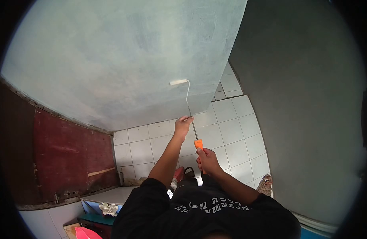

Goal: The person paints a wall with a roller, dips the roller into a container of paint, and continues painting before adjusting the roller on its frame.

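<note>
A small paint roller with a white sleeve [178,82] and a thin bent metal rod is held out in front of a pale, patchily painted wall [123,51]. My right hand [208,160] is closed round its orange handle [198,144]. Farther up, my left hand [183,126] pinches the thin rod between thumb and fingers. Whether the sleeve touches the wall cannot be told from this view.
White floor tiles [225,133] lie below. A dark red panel [72,151] stands at left, a grey wall [303,99] at right. Near my body are a pink object [87,233], a crumpled white cloth [109,209] and a patterned cloth [265,186].
</note>
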A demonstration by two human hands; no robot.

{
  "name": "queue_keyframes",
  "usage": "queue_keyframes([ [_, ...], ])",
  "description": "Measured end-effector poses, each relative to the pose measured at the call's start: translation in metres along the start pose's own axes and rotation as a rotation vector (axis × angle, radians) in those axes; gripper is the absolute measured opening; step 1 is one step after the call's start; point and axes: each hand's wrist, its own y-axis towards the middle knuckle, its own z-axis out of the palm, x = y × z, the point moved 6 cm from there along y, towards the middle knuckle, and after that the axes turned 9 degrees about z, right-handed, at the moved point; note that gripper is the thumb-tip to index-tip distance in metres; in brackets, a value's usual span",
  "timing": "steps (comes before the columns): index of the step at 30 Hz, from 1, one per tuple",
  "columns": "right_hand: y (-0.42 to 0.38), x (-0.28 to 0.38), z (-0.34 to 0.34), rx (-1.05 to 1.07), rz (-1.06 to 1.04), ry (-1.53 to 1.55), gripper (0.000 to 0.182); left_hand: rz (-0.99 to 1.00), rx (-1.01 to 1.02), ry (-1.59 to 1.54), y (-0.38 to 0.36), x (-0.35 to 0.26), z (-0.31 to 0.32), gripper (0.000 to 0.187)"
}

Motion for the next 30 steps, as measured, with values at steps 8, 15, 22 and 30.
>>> queue_keyframes([
  [8,-0.1,0.06,0.017,0.086,-0.131,0.012,0.026,0.383,-0.118,-0.092,-0.033,-0.118,0.006,0.015],
  [15,-0.133,0.086,0.021,0.136,-0.315,0.011,0.026,0.626,-0.13,-0.041,-0.067,-0.22,0.015,0.017],
  [22,-0.127,0.137,0.023,0.151,-0.566,0.027,0.03,0.791,-0.158,0.042,-0.065,-0.311,0.02,0.022],
  [30,-0.136,0.244,0.04,0.175,-0.819,-0.004,0.031,1.054,-0.222,0.079,-0.056,-0.443,0.019,0.025],
])
